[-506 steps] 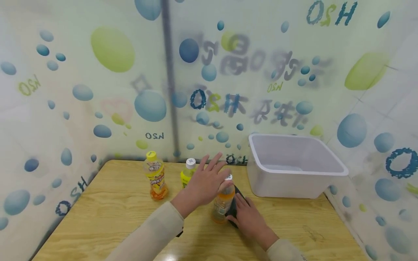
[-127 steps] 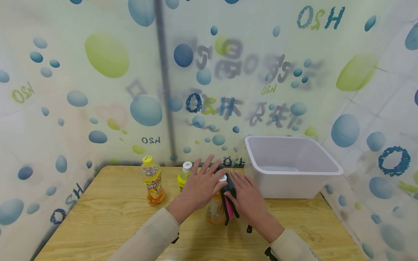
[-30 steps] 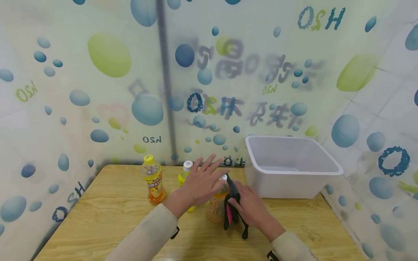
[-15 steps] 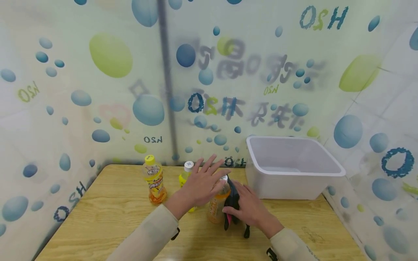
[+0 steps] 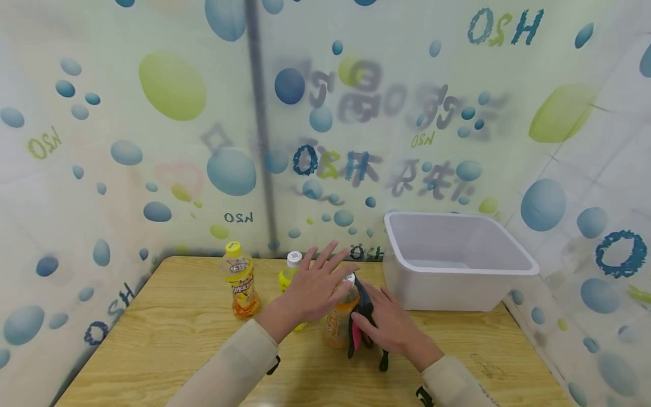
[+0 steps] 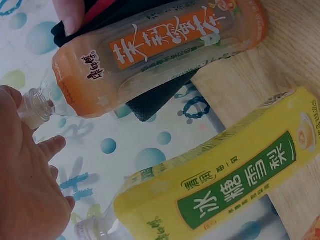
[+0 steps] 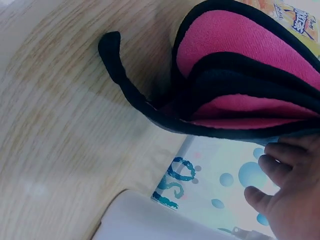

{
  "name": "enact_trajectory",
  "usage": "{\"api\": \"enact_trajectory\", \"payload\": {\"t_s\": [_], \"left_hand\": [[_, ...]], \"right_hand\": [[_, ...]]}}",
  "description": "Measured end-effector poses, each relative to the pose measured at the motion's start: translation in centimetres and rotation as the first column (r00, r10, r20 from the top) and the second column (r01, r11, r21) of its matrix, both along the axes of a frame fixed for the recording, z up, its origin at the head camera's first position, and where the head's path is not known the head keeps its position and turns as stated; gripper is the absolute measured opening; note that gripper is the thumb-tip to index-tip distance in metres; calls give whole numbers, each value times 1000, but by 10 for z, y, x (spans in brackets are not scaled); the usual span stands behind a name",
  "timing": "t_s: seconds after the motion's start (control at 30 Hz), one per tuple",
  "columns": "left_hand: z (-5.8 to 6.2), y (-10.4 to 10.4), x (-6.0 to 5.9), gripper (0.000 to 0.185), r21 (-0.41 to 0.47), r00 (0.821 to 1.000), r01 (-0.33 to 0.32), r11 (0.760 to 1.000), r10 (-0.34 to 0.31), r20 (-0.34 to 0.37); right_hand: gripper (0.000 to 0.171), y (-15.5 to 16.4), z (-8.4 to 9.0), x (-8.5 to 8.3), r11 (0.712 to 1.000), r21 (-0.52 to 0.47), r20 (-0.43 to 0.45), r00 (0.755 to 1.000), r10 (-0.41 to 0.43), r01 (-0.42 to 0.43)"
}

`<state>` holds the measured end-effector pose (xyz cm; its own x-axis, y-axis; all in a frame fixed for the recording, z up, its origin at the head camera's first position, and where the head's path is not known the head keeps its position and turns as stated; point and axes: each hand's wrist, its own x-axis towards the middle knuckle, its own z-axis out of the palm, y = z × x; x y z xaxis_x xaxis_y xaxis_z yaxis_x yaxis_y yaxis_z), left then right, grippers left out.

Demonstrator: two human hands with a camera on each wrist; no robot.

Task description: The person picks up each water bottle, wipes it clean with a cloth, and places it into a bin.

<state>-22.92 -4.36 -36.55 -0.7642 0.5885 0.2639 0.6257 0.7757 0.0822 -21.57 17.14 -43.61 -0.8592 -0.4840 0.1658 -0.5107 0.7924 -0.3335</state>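
On the desk point(image 5: 168, 328) stands an orange bottle point(image 5: 338, 322), near the middle. It has orange drink in it and a white cap. The left hand point(image 5: 315, 288) rests on top of the bottle with its palm on the cap. Its fingers point(image 5: 325, 254) are straight and spread out, not curled around anything.

Right beside the bottle is a black sleeve point(image 5: 362, 316) with pink inside. It is pressed against the side of the bottle. The right hand point(image 5: 389, 325) holds the sleeve, with fingers bent on the cloth. A thin black strap point(image 5: 383, 362) from the sleeve lies on the desk. In the right wrist view, the sleeve point(image 7: 240, 85) is folded open and shows its pink lining.

Just behind the left hand is a yellow bottle point(image 5: 291, 272) with a white cap. In the left wrist view it point(image 6: 225, 190) has a yellow and green label and stands close to the orange bottle point(image 6: 150, 55). Farther left is one more bottle point(image 5: 239, 281) with a yellow cap and orange drink at the bottom.

At the back right of the desk sits a white tub point(image 5: 458, 277). Nothing can be seen inside it.
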Motion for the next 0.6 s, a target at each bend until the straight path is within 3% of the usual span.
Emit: {"api": "enact_trajectory", "payload": {"t_s": [0.23, 0.6], "left_hand": [[1, 0, 0, 48, -7, 1000, -2, 1000, 2, -4], [-1, 1, 0, 48, -27, 1000, -17, 1000, 16, -10]], "right_hand": [[79, -4, -6, -1, 999, -10, -42, 998, -53, 53], [60, -3, -7, -3, 996, -56, -81, 994, -73, 68]]}}
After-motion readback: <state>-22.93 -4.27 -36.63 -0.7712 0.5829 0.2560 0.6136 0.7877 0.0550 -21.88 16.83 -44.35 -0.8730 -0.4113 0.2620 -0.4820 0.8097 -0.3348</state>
